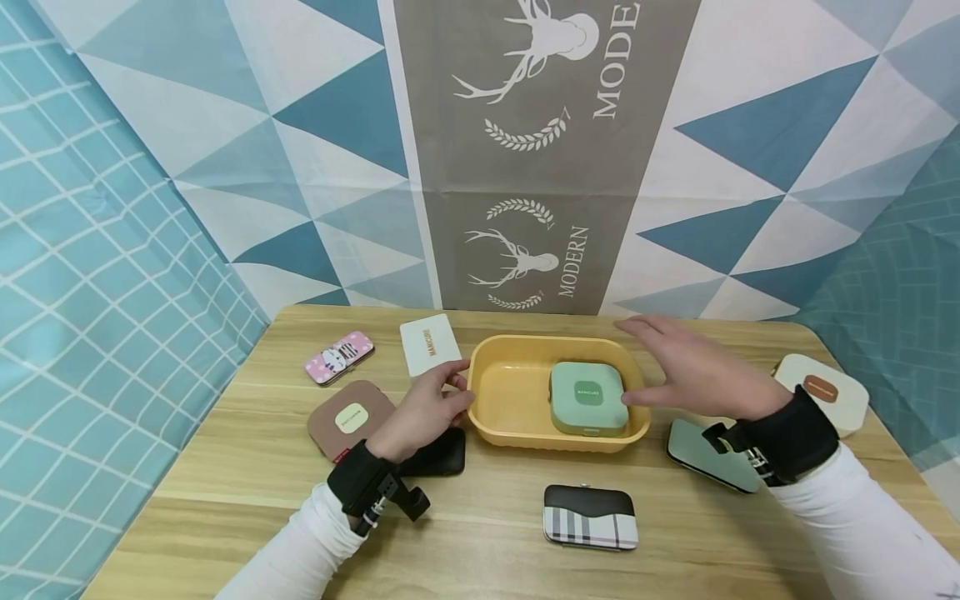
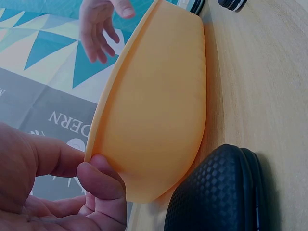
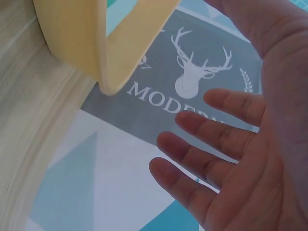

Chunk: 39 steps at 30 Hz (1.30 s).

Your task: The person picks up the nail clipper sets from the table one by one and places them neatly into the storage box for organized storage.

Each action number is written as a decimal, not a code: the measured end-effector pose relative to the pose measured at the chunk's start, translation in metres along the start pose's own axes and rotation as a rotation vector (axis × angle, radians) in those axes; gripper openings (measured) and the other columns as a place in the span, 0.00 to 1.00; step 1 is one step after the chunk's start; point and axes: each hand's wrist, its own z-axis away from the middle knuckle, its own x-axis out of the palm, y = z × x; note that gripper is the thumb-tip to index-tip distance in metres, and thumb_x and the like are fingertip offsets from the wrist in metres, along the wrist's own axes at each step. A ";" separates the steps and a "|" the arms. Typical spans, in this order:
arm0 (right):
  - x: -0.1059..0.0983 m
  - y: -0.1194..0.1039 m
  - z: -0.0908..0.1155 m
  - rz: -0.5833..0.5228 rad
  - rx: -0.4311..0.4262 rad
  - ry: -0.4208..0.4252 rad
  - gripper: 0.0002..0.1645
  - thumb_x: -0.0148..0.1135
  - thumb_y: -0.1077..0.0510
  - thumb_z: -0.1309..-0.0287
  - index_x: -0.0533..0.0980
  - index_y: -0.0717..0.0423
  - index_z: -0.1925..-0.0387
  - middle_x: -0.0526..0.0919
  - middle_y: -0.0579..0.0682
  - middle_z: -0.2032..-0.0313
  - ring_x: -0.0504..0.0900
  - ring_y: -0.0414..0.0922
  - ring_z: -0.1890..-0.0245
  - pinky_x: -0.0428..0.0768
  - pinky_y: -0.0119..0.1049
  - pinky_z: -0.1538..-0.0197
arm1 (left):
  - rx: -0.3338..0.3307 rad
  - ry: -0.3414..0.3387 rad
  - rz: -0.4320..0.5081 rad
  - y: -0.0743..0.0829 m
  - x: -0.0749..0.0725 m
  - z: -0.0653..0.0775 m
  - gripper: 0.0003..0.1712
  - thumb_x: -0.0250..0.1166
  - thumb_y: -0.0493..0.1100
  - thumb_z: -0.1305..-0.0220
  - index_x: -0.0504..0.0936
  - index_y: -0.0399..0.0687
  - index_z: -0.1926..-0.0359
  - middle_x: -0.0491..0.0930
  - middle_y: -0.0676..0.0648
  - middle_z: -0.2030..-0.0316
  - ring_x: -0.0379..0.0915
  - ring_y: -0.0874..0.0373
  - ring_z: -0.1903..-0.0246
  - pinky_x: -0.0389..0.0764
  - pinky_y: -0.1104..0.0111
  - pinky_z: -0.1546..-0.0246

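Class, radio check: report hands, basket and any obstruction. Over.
Left hand pinching yellow basket at rim. Right hand open, holding nothing. Green case inside basket. Black case by basket's near-left corner; no clear obstruction.

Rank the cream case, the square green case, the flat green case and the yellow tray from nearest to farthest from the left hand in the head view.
1. Yellow tray: its left end is in the fingers of the left hand.
2. Square green case: inside the tray, toward its right end.
3. Flat green case: outside the tray, to its right.
4. Cream case: farthest right of the four.
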 end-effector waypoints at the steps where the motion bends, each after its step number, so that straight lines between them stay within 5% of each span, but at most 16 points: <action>1: -0.001 0.001 0.001 0.002 0.001 0.001 0.61 0.82 0.38 0.46 0.64 0.62 0.22 0.68 0.65 0.27 0.68 0.66 0.28 0.72 0.66 0.33 | -0.002 0.000 0.002 0.000 0.000 0.000 0.32 0.59 0.32 0.24 0.64 0.33 0.23 0.72 0.39 0.52 0.72 0.55 0.71 0.77 0.66 0.67; 16: -0.008 0.021 0.016 0.008 0.068 0.020 0.62 0.81 0.35 0.46 0.62 0.59 0.20 0.67 0.65 0.27 0.67 0.65 0.29 0.74 0.69 0.37 | -0.003 -0.005 0.000 -0.001 0.000 -0.001 0.33 0.59 0.32 0.25 0.64 0.33 0.22 0.72 0.39 0.52 0.72 0.55 0.72 0.76 0.66 0.67; 23: -0.010 0.032 0.024 0.011 0.097 0.028 0.69 0.71 0.20 0.48 0.61 0.59 0.20 0.67 0.65 0.27 0.66 0.65 0.29 0.73 0.70 0.37 | 0.000 -0.007 0.001 -0.002 0.000 -0.001 0.33 0.59 0.32 0.25 0.64 0.33 0.22 0.72 0.39 0.52 0.72 0.55 0.72 0.76 0.66 0.68; 39: -0.011 0.058 0.039 0.050 0.140 0.056 0.64 0.79 0.32 0.46 0.61 0.62 0.21 0.66 0.69 0.28 0.64 0.69 0.29 0.72 0.73 0.38 | 0.003 -0.006 0.001 -0.001 0.000 -0.001 0.33 0.60 0.32 0.25 0.64 0.33 0.22 0.72 0.39 0.52 0.71 0.56 0.73 0.75 0.65 0.67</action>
